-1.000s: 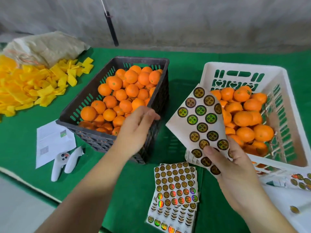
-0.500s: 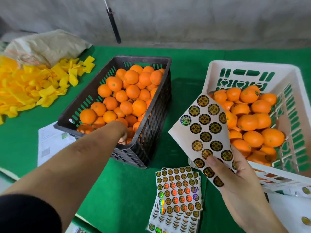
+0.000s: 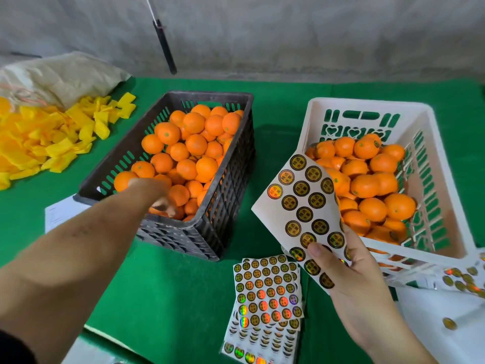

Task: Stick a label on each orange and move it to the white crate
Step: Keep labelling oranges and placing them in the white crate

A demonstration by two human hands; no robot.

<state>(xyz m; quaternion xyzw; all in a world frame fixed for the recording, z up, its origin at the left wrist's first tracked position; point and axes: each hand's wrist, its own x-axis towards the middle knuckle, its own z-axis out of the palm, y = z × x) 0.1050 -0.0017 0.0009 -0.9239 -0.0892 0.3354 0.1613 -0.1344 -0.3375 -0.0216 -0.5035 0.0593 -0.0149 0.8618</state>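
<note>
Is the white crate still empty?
No, the white crate already holds a heap of oranges, visible behind the sticker sheet in the right hand.

Green table cover (image 3: 183,298): spans the frame's middle and lower part.
Yellow pieces (image 3: 39,143): loose heap, left edge.
Beige sack (image 3: 63,77): upper left, behind the heap.
White paper (image 3: 61,212): left of centre, lying flat on the cover.
Black rod (image 3: 165,47): hanging on a cord, upper centre.
Grey wall (image 3: 315,35): top.
</note>
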